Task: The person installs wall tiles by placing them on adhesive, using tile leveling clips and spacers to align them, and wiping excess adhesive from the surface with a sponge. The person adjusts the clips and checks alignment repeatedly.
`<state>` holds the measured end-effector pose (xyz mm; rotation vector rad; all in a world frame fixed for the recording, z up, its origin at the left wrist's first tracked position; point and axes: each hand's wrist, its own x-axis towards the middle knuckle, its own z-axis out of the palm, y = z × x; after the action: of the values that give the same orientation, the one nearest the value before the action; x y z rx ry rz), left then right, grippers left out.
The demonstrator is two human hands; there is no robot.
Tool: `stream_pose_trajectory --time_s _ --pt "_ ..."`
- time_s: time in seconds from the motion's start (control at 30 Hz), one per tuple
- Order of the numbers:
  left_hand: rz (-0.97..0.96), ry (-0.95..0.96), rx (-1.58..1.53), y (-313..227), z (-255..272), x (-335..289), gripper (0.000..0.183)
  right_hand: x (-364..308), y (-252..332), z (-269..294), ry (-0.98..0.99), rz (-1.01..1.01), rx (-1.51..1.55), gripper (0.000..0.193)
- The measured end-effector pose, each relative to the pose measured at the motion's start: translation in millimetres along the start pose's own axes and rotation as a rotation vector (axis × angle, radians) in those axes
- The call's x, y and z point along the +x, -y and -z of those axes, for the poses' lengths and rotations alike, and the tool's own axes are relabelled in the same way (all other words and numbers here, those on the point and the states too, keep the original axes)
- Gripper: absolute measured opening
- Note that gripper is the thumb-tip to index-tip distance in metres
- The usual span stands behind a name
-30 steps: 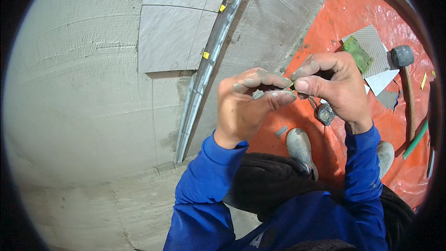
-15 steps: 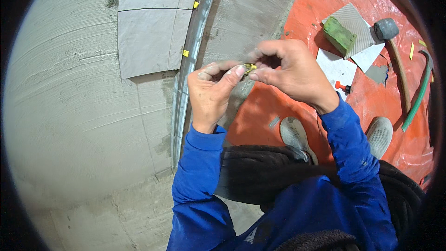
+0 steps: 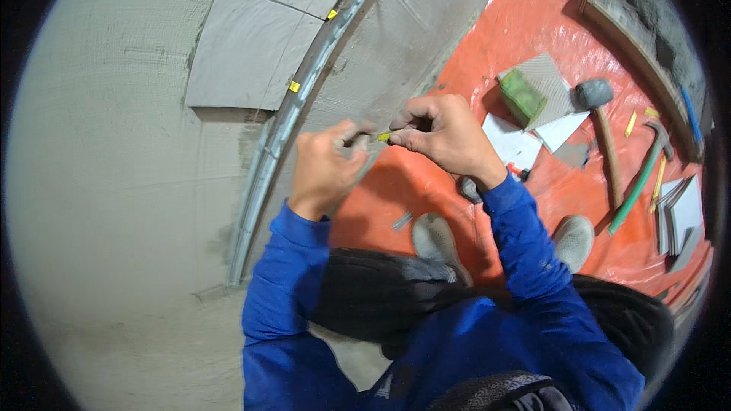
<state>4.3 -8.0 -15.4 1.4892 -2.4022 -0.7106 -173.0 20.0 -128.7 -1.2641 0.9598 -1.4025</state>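
My right hand [image 3: 451, 135] pinches a small yellow piece [image 3: 384, 137] between thumb and forefinger. Facing it, my left hand [image 3: 327, 166] is curled, with its thumb and fingers smeared by motion, so its grip does not show clearly. A narrow gap lies between the left fingertips and the yellow piece. Both hands hover over the edge of the grey cement wall surface and the orange sheet [image 3: 381, 209]. To the left, a metal profile [image 3: 263, 156] runs beside large grey tiles [image 3: 247, 53], with yellow tabs [image 3: 295, 87] along it.
On the orange sheet lie a green sponge block [image 3: 522, 97], a rubber mallet [image 3: 595, 94], a claw hammer with green handle [image 3: 638, 183] and white tile pieces [image 3: 509, 142]. Stacked tile offcuts [image 3: 680, 215] and a wooden-edged board [image 3: 636, 57] are at far right. My shoes [image 3: 435, 240] stand below.
My hands have drawn apart slightly, the left coming off the yellow piece, which stays in my right fingers. The view has shifted, showing more of the floor at right.
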Motion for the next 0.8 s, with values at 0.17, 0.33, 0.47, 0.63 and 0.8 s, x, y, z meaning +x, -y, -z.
stream_pose_trajectory --time_s 0.17,0.33,0.47,0.63,0.8 --pt "0.196 -0.039 -0.267 35.6 -1.7 16.6 0.023 18.2 -7.2 7.7 -0.267 -0.134 0.243 0.018" --pt "0.404 -0.062 -0.451 51.5 -17.0 46.4 0.026 52.2 -11.4 -24.0 -0.419 -0.154 0.547 0.014" --pt "0.398 -0.158 -0.825 48.4 -24.8 61.8 0.027 86.6 -7.5 -50.4 -0.460 -0.070 0.575 0.012" --pt "0.462 -0.137 -1.029 45.0 -24.5 70.8 0.040 114.4 -1.5 -52.0 -0.418 -0.093 0.608 0.012" --pt "0.513 -0.187 -1.063 45.3 -29.7 78.7 0.042 125.5 1.4 -49.9 -0.422 -0.142 0.662 0.010"
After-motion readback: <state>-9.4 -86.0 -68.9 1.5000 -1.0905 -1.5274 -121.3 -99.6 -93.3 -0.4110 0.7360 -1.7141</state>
